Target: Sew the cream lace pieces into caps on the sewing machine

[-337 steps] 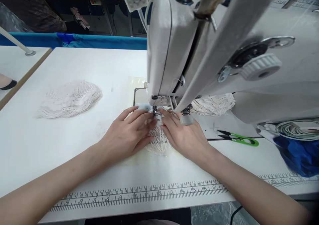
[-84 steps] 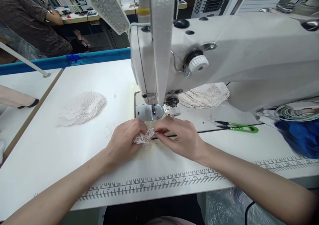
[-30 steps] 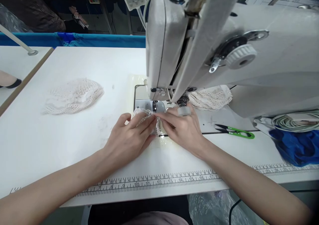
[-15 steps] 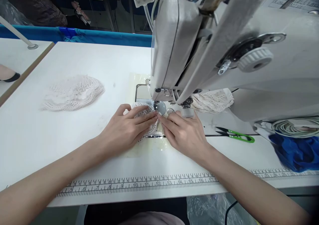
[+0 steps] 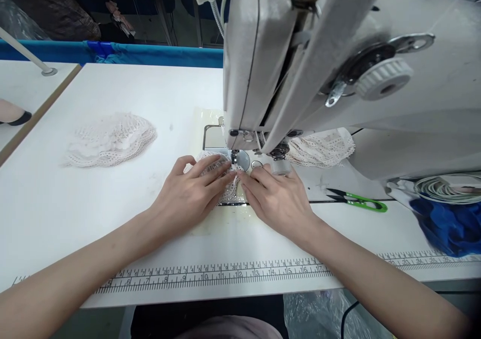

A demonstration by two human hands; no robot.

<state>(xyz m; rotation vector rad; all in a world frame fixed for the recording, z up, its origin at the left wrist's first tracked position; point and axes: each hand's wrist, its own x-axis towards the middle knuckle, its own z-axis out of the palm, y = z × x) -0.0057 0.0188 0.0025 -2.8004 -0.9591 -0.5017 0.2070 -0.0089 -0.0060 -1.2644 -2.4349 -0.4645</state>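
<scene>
A small piece of white lace lies on the sewing machine's plate, its far edge by the presser foot. My left hand rests on the lace with its fingers stretched out flat, covering much of it. At the near right edge of the lace, my right hand pinches it between thumb and forefinger, just in front of the foot. The fingertips of both hands almost meet there. Above them stands the sewing machine head. The needle tip is too small to make out.
White lace pieces lie on the left of the table, and cream lace behind the machine head's right side. Green thread snips lie at right, near blue cloth. A printed ruler runs along the front edge.
The lace and my left fingers have shifted slightly away from me, toward the presser foot. My right hand keeps its pinch. The whole view has tilted a little.
</scene>
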